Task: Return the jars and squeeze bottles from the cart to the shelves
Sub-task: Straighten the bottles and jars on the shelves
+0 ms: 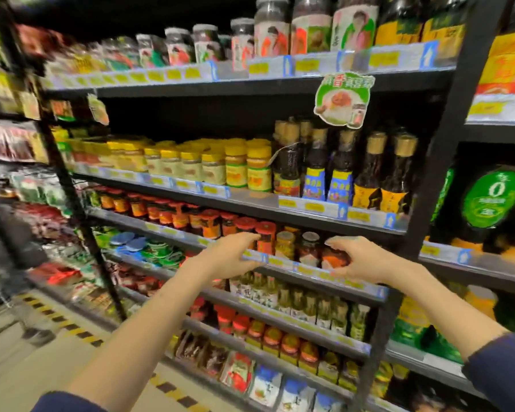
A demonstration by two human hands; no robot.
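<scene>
Both my hands reach to the third shelf (283, 264) from the top. My right hand (359, 258) is curled around a jar with an orange-red label (333, 258) that stands at the shelf's front edge. My left hand (235, 257) is spread with fingers apart and rests on the shelf's price rail, its fingertips just in front of a red-lidded jar (265, 237). Between the hands stand a yellow jar (285, 244) and a dark jar with a pale lid (309, 248). The cart is out of view.
Black shelving fills the view. Yellow-lidded jars (191, 165) and dark sauce bottles (369, 171) sit one shelf up, tall jars (271, 34) on top. Lower shelves hold small bottles, red-lidded jars and packets. A black upright (440, 150) divides the bays. Striped floor tape (72, 330) runs along the base.
</scene>
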